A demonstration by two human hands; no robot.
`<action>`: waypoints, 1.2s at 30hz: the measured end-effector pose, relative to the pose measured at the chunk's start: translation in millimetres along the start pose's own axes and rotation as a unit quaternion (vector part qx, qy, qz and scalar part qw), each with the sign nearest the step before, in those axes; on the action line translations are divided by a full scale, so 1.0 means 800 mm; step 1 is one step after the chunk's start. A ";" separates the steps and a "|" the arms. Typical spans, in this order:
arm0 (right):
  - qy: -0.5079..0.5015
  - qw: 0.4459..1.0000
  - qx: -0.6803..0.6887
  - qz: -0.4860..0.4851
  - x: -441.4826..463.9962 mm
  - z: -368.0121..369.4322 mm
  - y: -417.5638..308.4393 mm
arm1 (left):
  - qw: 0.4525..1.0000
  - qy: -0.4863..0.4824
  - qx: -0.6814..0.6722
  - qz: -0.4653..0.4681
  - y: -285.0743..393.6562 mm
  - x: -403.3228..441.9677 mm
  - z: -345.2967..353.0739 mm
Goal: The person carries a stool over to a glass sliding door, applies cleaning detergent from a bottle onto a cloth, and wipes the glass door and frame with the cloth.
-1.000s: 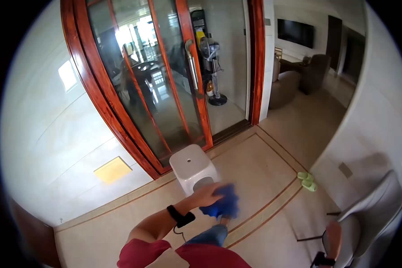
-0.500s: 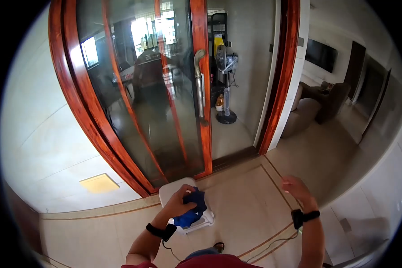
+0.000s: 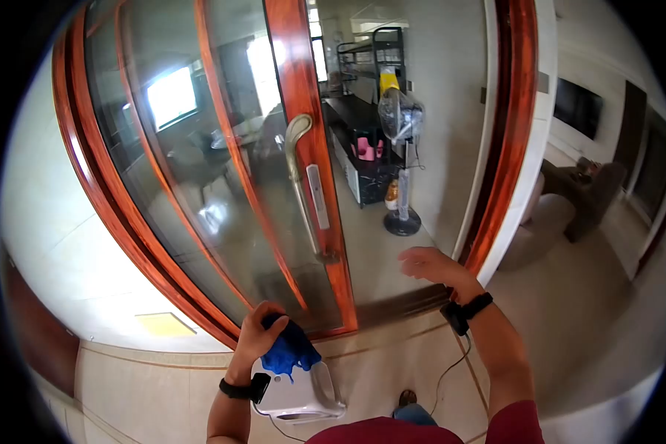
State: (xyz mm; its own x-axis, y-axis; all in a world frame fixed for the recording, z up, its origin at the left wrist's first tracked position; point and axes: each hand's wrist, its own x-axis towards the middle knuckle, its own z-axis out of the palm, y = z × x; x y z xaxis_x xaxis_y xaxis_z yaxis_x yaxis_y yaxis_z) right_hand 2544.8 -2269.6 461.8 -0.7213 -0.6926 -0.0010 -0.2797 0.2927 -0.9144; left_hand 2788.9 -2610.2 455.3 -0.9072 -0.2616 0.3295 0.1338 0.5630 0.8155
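Note:
A blue cloth (image 3: 291, 349) hangs bunched from my left hand (image 3: 265, 331), its fingers closed round the upper part. Just beneath it stands a white plastic stool (image 3: 303, 396); whether the cloth touches the seat I cannot tell. Beyond is a glass sliding door with a red-brown wooden frame (image 3: 314, 144) and a long curved metal handle (image 3: 303, 192). My right hand (image 3: 431, 264) is out in front of the doorway, fingers stretched and holding nothing. It is nearest the door track (image 3: 399, 309). A black strap with a small wired device is on each wrist.
Through the doorway stand a floor fan (image 3: 402, 159) wrapped in plastic and a black cabinet (image 3: 366, 177). The door jamb (image 3: 505, 148) rises on the right. A brown sofa (image 3: 588, 196) is farther right. One foot (image 3: 408, 398) shows below.
I have come closer to the door. My left hand has lifted the blue cloth off the stool toward the door, and my right hand has swung left to the doorway, its fingers straightening.

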 end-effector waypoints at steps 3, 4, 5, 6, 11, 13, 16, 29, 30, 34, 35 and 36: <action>-0.033 0.996 -0.040 -0.073 0.094 -0.055 0.029 | 0.999 0.047 0.019 -0.016 0.001 0.051 0.035; -0.041 0.997 -0.007 -0.061 0.118 -0.065 0.026 | 0.997 0.063 0.026 -0.023 0.006 0.067 0.046; -0.032 0.997 -0.002 -0.063 0.148 -0.071 0.028 | 0.996 0.079 0.033 -0.031 0.011 0.084 0.056; -0.021 0.998 0.003 -0.064 0.179 -0.074 0.030 | 0.994 0.079 0.049 -0.061 0.014 0.100 0.062; -0.001 0.993 0.033 -0.116 0.295 -0.071 -0.013 | 0.985 0.124 0.067 -0.094 0.009 0.183 0.096; 0.003 0.991 0.052 -0.123 0.341 -0.068 -0.021 | 0.984 0.128 0.073 -0.097 0.005 0.218 0.105; 0.001 0.985 0.133 -0.106 0.409 -0.072 -0.035 | 0.973 0.162 0.135 -0.090 -0.022 0.266 0.117; -0.224 0.872 0.385 -0.205 0.591 -0.036 -0.023 | 0.944 0.232 0.213 -0.101 -0.065 0.347 0.131; -0.232 0.879 0.386 -0.154 0.582 -0.039 -0.033 | 0.938 0.242 0.226 -0.101 -0.061 0.344 0.134; -0.271 0.861 0.395 -0.171 0.607 -0.043 -0.015 | 0.922 0.254 0.251 -0.152 -0.049 0.343 0.140; -0.284 0.853 0.398 -0.180 0.610 -0.042 -0.011 | 0.923 0.257 0.242 -0.155 -0.047 0.341 0.143; -0.278 0.857 0.395 -0.180 0.614 -0.041 -0.007 | 0.920 0.264 0.241 -0.163 -0.044 0.339 0.146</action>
State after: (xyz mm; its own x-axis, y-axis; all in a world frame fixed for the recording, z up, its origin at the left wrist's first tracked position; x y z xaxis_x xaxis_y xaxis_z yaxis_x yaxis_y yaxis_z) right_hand 2171.4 -2589.7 479.5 -0.2028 -0.9158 0.3467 0.2540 -0.3912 -0.8846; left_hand 2491.6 -2609.6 460.7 -0.5311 -0.7507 0.3929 -0.4190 0.6357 0.6483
